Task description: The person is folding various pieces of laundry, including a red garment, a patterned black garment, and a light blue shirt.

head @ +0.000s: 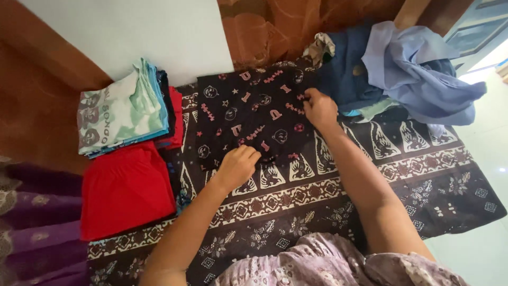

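A black garment with pink letters and small faces (pixel 248 114) lies flat and folded on a dark batik cloth (pixel 370 180). My left hand (pixel 237 167) presses on the garment's near edge with fingers curled down on the fabric. My right hand (pixel 319 108) rests on its right edge, fingers bent and pinching the cloth. Both arms reach forward from my floral-sleeved body at the bottom of the view.
A stack of folded clothes (pixel 124 114) stands at the left, with a folded red piece (pixel 126 189) in front of it. A heap of unfolded blue and lilac clothes (pixel 407 69) lies at the back right. Purple fabric (pixel 37 222) lies at far left.
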